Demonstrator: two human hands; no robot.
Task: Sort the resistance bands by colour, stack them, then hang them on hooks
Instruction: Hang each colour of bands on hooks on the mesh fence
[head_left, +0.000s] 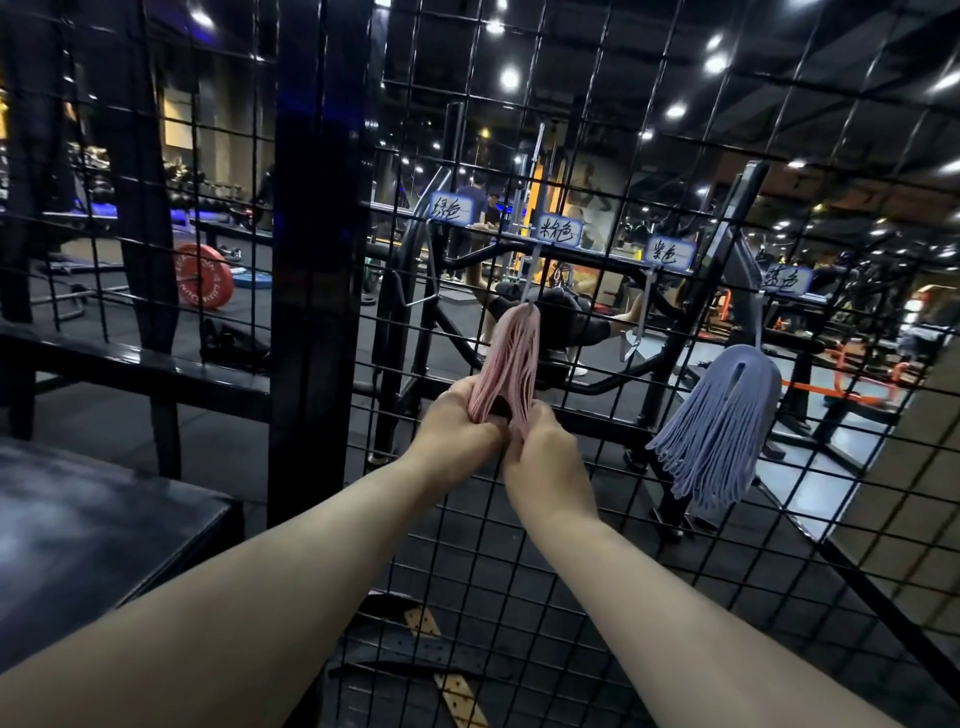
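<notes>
While hooked, bands (511, 353) in left hand (462, 421), right hand (545, 452)

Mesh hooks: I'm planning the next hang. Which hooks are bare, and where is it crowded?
Bare: the leftmost hook, left of the pink bands, and the third hook, between the pink bands and the blue bands. Crowded: the pink bands' hook, where the left hand and right hand both grip the bundle.

Fingertips of your left grip (464, 415) and right grip (540, 441) hidden behind pink bands (511, 353). Forearms (311, 571) cut at bottom edge. Writing on labels (560, 230) too blurred to read.
</notes>
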